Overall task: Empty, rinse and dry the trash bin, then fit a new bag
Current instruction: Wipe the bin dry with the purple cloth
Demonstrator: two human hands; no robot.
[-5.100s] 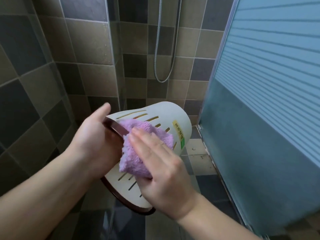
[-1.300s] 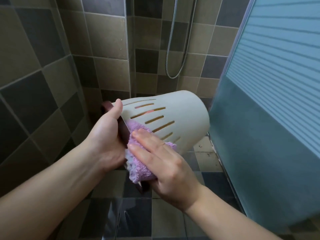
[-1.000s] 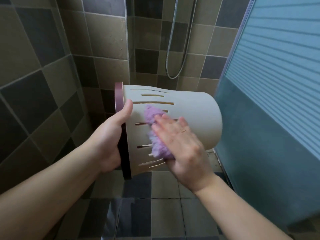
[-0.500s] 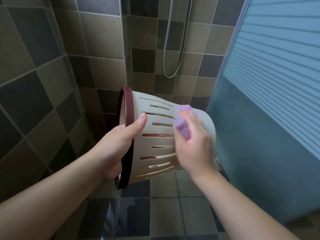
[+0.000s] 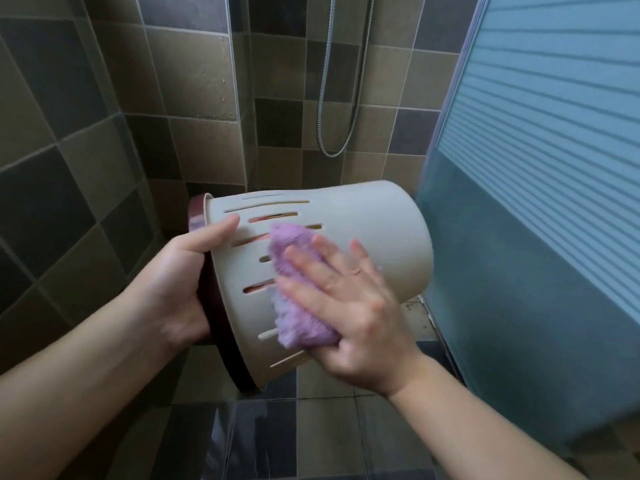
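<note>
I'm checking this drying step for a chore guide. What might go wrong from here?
1. Only the left hand grips the trash bin, by its dark rim, in mid-air; pressure from the right hand might twist it loose onto the tiled floor.
2. The purple cloth could snag in the slots.
3. Only the outside is being wiped; the inside may stay wet.

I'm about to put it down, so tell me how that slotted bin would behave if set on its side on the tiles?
The bin is round and tapered, so it would probably roll in a curve. It is likely light: the left hand alone holds it up by the rim. The plastic looks stiff, keeping its shape under the purple cloth.
</note>
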